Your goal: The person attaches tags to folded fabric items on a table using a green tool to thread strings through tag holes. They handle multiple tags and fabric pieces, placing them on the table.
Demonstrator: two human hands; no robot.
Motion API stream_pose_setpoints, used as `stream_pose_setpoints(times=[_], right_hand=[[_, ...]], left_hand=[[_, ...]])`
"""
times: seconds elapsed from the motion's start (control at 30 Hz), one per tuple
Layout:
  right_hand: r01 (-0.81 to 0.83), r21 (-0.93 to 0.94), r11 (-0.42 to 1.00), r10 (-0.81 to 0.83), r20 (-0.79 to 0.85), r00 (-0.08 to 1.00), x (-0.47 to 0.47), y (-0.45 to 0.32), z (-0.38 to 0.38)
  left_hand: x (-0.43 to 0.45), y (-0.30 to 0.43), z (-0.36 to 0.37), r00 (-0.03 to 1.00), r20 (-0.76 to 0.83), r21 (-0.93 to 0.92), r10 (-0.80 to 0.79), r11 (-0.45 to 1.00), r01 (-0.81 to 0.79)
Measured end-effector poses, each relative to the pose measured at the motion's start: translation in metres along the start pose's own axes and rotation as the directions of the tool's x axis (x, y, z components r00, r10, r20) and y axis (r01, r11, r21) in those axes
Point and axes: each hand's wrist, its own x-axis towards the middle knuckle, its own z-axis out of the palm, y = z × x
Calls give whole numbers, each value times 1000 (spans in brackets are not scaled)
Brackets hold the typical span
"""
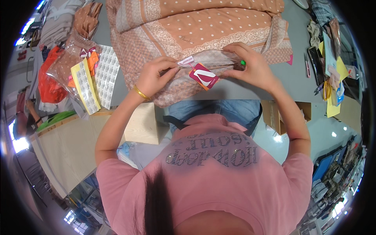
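Note:
A peach cloth (pixel 211 29) with white dots and lace-print borders lies folded on the grey table, its near edge gathered before me. My left hand (pixel 158 76) pinches that edge beside a small white sewn label (pixel 185 61). From near the label hangs a maroon swing tag (pixel 203 77) with a white emblem, over an orange card. My right hand (pixel 249 66) is on the edge farther right, fingers above and thumb below the gathered cloth. A small green piece (pixel 243 62) shows against something dark inside that hand; the rest is hidden.
Barcode sticker sheets (pixel 107 76), a clear plastic bag (pixel 63 66) and a red bag (pixel 53 77) lie left. At right are a cutter (pixel 307 65), a black phone-like object (pixel 315 66) and yellow-handled scissors (pixel 327 89). A cardboard box (pixel 271 116) stands below. Another person's arm (pixel 33 110) shows far left.

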Motion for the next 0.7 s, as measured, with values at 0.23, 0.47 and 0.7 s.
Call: stream_pose_setpoints(times=[0.23,0.47,0.7], right_hand=[[-53,-332,942,63,20,998,-5,70,-55],[-142,-348,927,103,-130,986,2,144,-155],[-88,-397,913,-61,-347,936,127,205,-241]], left_hand=[[5,8,-25,999,30,102,-41,994,38],[41,0,-84,989,-102,115,-104,987,116],[206,-74,-206,969,-218,294,112,955,-44]])
